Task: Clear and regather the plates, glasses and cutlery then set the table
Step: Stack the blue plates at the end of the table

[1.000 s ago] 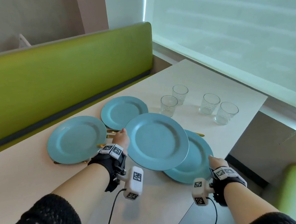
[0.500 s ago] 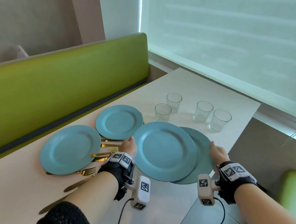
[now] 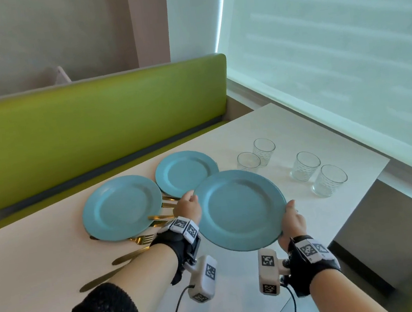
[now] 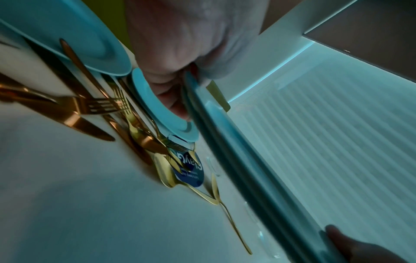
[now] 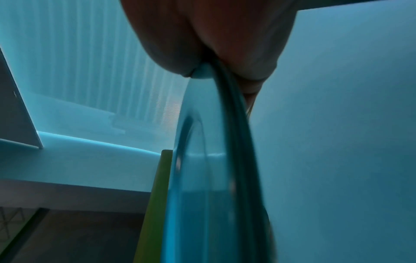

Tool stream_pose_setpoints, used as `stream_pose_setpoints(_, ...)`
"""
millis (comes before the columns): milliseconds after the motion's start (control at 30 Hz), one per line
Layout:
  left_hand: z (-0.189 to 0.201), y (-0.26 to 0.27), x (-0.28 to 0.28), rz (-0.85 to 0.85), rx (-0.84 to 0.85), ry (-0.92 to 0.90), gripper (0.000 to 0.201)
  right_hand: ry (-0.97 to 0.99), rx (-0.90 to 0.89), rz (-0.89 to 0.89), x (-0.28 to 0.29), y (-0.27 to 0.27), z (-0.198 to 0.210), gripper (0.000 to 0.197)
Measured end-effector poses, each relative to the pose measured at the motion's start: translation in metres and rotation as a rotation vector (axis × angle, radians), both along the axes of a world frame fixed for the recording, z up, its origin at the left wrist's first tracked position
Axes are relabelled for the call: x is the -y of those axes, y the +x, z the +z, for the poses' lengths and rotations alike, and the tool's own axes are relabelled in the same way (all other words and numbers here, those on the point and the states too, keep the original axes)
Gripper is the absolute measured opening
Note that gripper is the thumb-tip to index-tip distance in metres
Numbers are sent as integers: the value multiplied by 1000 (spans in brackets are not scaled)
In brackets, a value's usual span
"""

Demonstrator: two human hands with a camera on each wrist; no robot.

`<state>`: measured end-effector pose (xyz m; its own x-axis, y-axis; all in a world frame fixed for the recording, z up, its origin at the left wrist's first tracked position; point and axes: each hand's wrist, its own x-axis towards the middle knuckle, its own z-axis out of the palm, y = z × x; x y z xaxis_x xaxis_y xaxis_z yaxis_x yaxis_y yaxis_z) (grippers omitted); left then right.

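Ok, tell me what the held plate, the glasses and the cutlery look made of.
Held plate: matte teal with a soft sheen and a thin rim; glazed ceramic or melamine, I cannot tell which.
Glasses: clear and see-through with a dimpled pattern, probably pressed glass.
Cutlery: gold-coloured with mirror-like glints, likely coated metal.

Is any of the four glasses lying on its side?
No: in the head view all four glasses stand upright on the table.

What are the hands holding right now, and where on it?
Both grip the stacked blue plates at opposite rim edges: left hand on the left rim, right hand on the near-right rim.
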<state>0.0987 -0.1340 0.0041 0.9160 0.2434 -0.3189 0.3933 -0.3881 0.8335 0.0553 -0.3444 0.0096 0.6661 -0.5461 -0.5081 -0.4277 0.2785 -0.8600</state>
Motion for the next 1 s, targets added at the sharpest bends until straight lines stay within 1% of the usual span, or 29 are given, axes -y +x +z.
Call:
stream_pose_setpoints(67, -3, 0, -17, -15, -12, 9, 39, 11, 49, 33, -21, 1, 3, 46)
stream_pose_setpoints(133, -8, 1, -38, -16, -40, -21, 36, -37, 109, 87, -40, 3, 1, 41)
stream_pose_setpoints(200, -7, 2, -62, 13, -48, -76, 32, -107, 119, 127, -56, 7, 1, 39)
stream_pose_setpoints(233, -7, 5, -76, 27, -58, -60, 31, -140, 110, 143, -63, 9, 0, 37)
stream_pose_setpoints(267, -6, 9, -91, 35, -90, -7, 31, -172, 99, 154, -69, 11, -2, 37)
stream_pose_setpoints(333, -7, 15, -128, 119, -139, 90, 36, -209, 88, 159, -79, 14, -13, 43)
stream_pose_setpoints(400, -18, 21, -170, 277, -224, 148, 45, -217, 84, 163, -81, 19, -35, 48)
stream_pose_setpoints(433, -28, 22, -190, 348, -261, 187, 48, -212, 86, 168, -84, 19, -39, 47)
stream_pose_setpoints(467, -37, 23, -208, 375, -258, 183, 49, -205, 94, 159, -92, 14, -32, 43)
stream_pose_setpoints(500, -45, 23, -222, 375, -266, 142, 48, -199, 101, 143, -100, 10, -25, 39)
stream_pose_setpoints(533, -51, 23, -232, 334, -274, 106, 45, -189, 99, 130, -107, 6, -16, 36)
stream_pose_setpoints(567, -54, 23, -238, 342, -274, 33, 40, -181, 98, 125, -113, 3, -10, 35)
stream_pose_setpoints(600, -55, 21, -245, 301, -282, 21, 32, -177, 98, 119, -119, 1, -5, 34)
stream_pose_setpoints(633, -55, 20, -250, 306, -280, 6, 18, -173, 98, 118, -122, 0, -4, 34)
stream_pose_setpoints(667, -57, 22, -254, 282, -304, 1, 16, -163, 103, 122, -126, -1, -3, 35)
stream_pose_setpoints(700, -63, 25, -257, 269, -307, -22, 27, -155, 116, 127, -129, -2, -2, 35)
stream_pose_setpoints(733, -64, 27, -259, 269, -320, -51, 30, -148, 125, 128, -132, -2, -3, 35)
stream_pose_setpoints(800, -71, 33, -266, 298, -326, -140, 23, -129, 138, 128, -137, -2, -5, 36)
stream_pose_setpoints(833, -75, 35, -269, 333, -325, -164, 32, -123, 143, 128, -140, -2, -6, 37)
stream_pose_setpoints(867, -72, 34, -270, 351, -315, -194, 41, -117, 145, 126, -144, -3, -5, 37)
stream_pose_setpoints(900, -62, 30, -268, 370, -285, -240, 45, -113, 142, 122, -148, -3, -4, 37)
stream_pose_setpoints(1000, -36, 21, -264, 365, -184, -349, 39, -100, 142, 134, -162, -3, 1, 38)
